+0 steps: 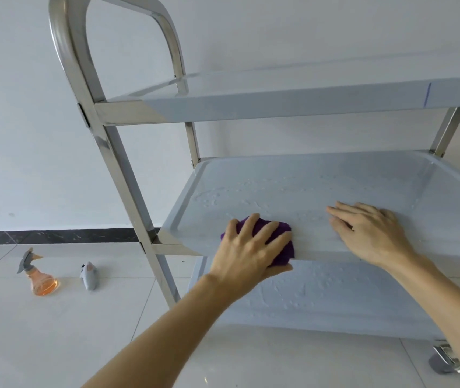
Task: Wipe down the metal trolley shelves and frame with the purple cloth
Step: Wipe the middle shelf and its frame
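The trolley (pixel 128 175) fills the view from 11 o'clock to 4 o'clock, its steel frame rising to a curved handle at 12 o'clock. 3 shelves show: the top shelf (pixel 293 105) across 1 to 2 o'clock, the middle shelf (pixel 321 186) at centre right, and the bottom shelf (pixel 335 298) below it at 5 o'clock. Droplets and wet streaks lie on the middle and bottom shelves.

The cloth (pixel 282 242) is bunched on the near edge of the middle shelf, just left of centre, with part of it draped over the front lip. The left hand (pixel 248 253) covers it: 4 fingers spread and bent over the top of the cloth, thumb tucked under the lip at 6 o'clock of the cloth, so the hand grips cloth and edge together.

The right hand (pixel 368 233) lies at 3 o'clock of the cloth, near it but apart. It rests palm down on the middle shelf, fingers nearly straight and pointing toward 10 o'clock, holding nothing.

On the tiled floor at 8 o'clock stands a spray bottle (pixel 40 275) with orange liquid, and just at its 3 o'clock lies a small grey object (pixel 89 275). A caster (pixel 444 359) shows at 4 o'clock, low in the view.
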Available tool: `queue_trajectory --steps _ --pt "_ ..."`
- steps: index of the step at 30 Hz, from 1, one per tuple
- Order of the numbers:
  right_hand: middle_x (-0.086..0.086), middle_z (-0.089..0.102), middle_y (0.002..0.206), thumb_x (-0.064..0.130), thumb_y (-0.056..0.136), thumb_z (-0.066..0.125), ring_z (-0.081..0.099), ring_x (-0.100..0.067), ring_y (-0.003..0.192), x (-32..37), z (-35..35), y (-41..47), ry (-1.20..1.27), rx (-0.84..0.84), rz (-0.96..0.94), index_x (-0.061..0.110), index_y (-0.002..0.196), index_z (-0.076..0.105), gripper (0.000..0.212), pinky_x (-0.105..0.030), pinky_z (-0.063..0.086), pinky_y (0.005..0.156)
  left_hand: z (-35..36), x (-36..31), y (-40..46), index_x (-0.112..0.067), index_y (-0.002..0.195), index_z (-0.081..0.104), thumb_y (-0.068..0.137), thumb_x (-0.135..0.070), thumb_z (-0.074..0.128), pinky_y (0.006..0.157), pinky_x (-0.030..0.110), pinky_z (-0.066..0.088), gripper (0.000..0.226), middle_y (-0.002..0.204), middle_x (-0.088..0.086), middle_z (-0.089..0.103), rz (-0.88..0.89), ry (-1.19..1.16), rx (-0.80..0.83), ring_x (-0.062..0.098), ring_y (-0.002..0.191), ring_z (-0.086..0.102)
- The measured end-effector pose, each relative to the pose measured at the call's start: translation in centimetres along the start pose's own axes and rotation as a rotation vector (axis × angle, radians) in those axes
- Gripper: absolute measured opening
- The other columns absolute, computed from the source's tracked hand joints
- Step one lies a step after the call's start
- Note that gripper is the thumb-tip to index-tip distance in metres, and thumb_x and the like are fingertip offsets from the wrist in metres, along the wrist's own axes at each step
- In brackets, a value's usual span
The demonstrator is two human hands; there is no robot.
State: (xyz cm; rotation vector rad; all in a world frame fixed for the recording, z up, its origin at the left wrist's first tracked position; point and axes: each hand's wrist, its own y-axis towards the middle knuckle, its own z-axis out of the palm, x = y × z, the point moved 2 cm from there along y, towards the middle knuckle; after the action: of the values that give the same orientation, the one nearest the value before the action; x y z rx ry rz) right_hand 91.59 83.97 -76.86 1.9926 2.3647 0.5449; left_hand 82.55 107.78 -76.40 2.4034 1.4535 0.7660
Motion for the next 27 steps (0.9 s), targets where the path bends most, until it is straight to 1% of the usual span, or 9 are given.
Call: queue_trajectory --steps 4,7,10,13,16,18,22,25,27 --pt "0.020 0.045 0.148 0.044 0.098 0.044 0.042 -0.017 0.138 -0.1 0.0 -0.1 0.027 -0.001 -0.007 0.045 0.134 0.054 0.038 -0.046 0.030 0.112 -0.2 6.4 -3.8 -0.032 0.130 0.059 0.093 -0.060 0.047 0.083 0.041 0.049 0.048 0.132 -0.011 0.060 -0.043 -0.012 -0.016 0.025 0.121 0.056" --pt "0.020 0.043 0.149 0.045 0.098 0.040 0.041 -0.019 0.139 0.1 0.2 -0.1 0.013 0.017 -0.007 0.046 0.135 0.052 0.039 -0.045 0.031 0.112 -0.3 10.3 -6.5 -0.030 0.126 0.063 0.091 -0.068 0.041 0.080 0.046 0.052 0.056 0.129 -0.011 0.063 -0.150 -0.033 0.046 0.026 0.120 0.056" --pt "0.017 0.044 0.150 0.043 0.098 0.041 0.041 -0.022 0.138 1.0 0.6 -0.4 0.003 0.022 -0.002 0.044 0.135 0.053 0.040 -0.046 0.031 0.112 -0.7 9.7 -6.6 -0.029 0.126 0.062 0.082 -0.080 0.036 0.087 0.051 0.046 0.072 0.128 -0.010 0.062 -0.277 -0.058 0.134 0.028 0.123 0.053" --pt "0.015 0.046 0.149 0.041 0.097 0.043 0.042 -0.024 0.137 1.7 0.6 -0.8 0.022 -0.002 -0.003 0.041 0.134 0.056 0.039 -0.046 0.031 0.112 -1.2 6.0 -4.8 -0.034 0.133 0.052 0.081 -0.086 0.022 0.102 0.048 0.033 0.080 0.134 -0.014 0.056 -0.324 -0.158 0.181 0.023 0.133 0.043" --pt "0.015 0.043 0.151 0.040 0.098 0.042 0.038 -0.022 0.140 1.8 0.7 -1.1 0.054 0.030 -0.006 0.040 0.136 0.054 0.040 -0.046 0.027 0.114 -1.7 2.6 -2.9 -0.037 0.131 0.047 0.094 -0.067 0.003 0.108 0.040 0.021 0.065 0.136 -0.019 0.052 -0.341 -0.411 0.149 0.013 0.137 0.030" --pt "0.014 0.041 0.153 0.039 0.099 0.042 0.035 -0.020 0.142 1.6 0.5 -1.1 0.092 0.058 0.000 0.039 0.137 0.053 0.040 -0.044 0.024 0.116 -2.1 1.9 -2.1 -0.032 0.136 0.045 0.095 -0.046 0.009 0.110 0.031 0.014 0.056 0.140 -0.016 0.048 -0.350 -0.612 0.165 0.009 0.138 0.025" --pt "0.006 0.054 0.144 0.033 0.097 0.051 0.044 -0.019 0.137 1.6 -0.8 -1.3 0.218 0.027 0.016 0.030 0.128 0.062 0.033 -0.041 0.030 0.112 -3.2 5.0 -2.8 -0.026 0.142 0.042 0.093 -0.022 0.025 0.101 0.021 0.032 0.052 0.140 -0.008 0.050 -0.525 -0.982 0.162 0.011 0.124 0.045" --pt "0.000 0.063 0.131 0.034 0.092 0.061 0.053 -0.023 0.126 3.4 -2.0 -2.4 0.322 -0.109 -0.041 0.020 0.122 0.065 0.033 -0.042 0.039 0.107 -4.0 7.6 -3.9 -0.025 0.139 0.045 0.091 0.008 0.031 0.113 0.026 0.033 0.060 0.139 -0.010 0.052 -0.593 -0.970 0.032 0.006 0.130 0.045" --pt "-0.001 0.062 0.131 0.040 0.091 0.064 0.053 -0.022 0.126 6.7 -2.4 -3.7 0.397 -0.146 -0.169 0.017 0.123 0.064 0.040 -0.043 0.039 0.106 -3.9 9.1 -4.7 -0.021 0.135 0.049 0.087 0.014 0.030 0.112 0.026 0.033 0.062 0.133 -0.004 0.057 -0.643 -0.843 -0.019 0.008 0.127 0.048"
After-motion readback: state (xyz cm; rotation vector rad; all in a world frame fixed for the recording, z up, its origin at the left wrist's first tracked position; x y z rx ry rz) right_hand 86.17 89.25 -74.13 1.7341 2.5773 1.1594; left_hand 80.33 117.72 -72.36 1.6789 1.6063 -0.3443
